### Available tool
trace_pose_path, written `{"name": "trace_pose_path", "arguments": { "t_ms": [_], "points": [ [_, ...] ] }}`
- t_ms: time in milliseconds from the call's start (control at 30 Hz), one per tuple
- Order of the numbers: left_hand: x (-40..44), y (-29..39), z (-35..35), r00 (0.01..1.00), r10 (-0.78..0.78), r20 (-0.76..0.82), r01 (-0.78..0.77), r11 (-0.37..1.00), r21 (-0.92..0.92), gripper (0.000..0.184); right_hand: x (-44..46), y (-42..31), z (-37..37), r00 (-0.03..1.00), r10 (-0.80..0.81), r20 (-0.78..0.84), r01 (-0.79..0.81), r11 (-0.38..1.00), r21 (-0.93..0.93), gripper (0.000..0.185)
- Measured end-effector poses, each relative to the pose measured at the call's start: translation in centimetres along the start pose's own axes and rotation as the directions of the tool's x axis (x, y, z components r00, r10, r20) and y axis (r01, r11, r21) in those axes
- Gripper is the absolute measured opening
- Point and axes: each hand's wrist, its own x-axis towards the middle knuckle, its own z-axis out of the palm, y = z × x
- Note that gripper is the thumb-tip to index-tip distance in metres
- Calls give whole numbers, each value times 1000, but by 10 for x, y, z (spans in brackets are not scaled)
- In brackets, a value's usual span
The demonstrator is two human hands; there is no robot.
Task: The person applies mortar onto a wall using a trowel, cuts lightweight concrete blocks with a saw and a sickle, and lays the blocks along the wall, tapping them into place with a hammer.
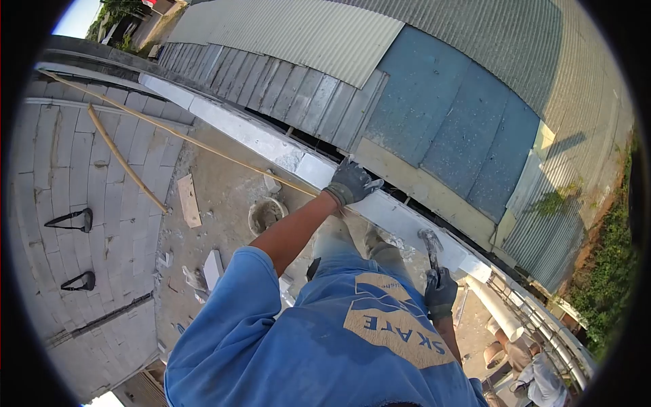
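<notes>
My left hand (350,183), in a dark grey glove, rests on the top edge of a row of white blocks (390,211), its fingers stretched out and nothing visible in them. In my right hand (441,290), gloved too, is the handle of a hammer (430,245). Its mortar-stained head lies over the inner side of the block row, to the right of my left hand. The fingers are wrapped round the handle. Pale dust or mortar marks the tops of the blocks.
Beyond the wall lie corrugated roofs (291,34) and blue sheets (447,102), behind a dark gap. A mortar bucket (266,216), a board (189,201) and a long thin pole (203,145) are on the left. Another person (539,380) is low at right, near a white pipe (498,311).
</notes>
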Motion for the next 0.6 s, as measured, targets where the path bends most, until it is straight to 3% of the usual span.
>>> {"name": "trace_pose_path", "arguments": {
  "t_ms": [33, 67, 233, 267, 333, 400, 467, 533, 600],
  "points": [
    [-9, -28, 24, 974, -16, -225, 18, 1000, 5, 40, 8, 0, 2, 999, -53, 9, 53, 998, -25, 13],
    [-15, -52, 17, 992, -108, 66, 100, 989, 105, 42, 18, -4, 5, 995, -102, 19, 102, 994, -47, 14],
    [-40, -164, -20, 923, 45, 383, -58, 998, 22, 40, 86, -89, 29, 941, -315, 122, 316, 949, 11, 13],
    [-47, -195, 10, 943, 166, 288, -125, 980, -157, 35, 98, -102, 40, 918, -378, 122, 379, 925, 19, 13],
    [-46, -206, 6, 933, 223, 281, -150, 954, -260, 31, 121, -131, 62, 872, -476, 114, 475, 879, 38, 17],
    [-47, -207, -2, 940, 214, 266, -137, 950, -281, 31, 132, -163, 75, 865, -474, 163, 470, 880, 63, 17],
    [-47, -213, 1, 943, 211, 256, -130, 945, -300, 32, 138, -187, 90, 845, -524, 108, 506, 848, 158, 18],
    [-47, -216, 7, 939, 252, 233, -219, 962, -161, 32, 136, -198, 103, 851, -510, 124, 489, 856, 168, 17],
    [-50, -216, 5, 950, 249, 187, -216, 959, -183, 33, 134, -191, 121, 856, -493, 156, 468, 867, 170, 17]
  ]
}}
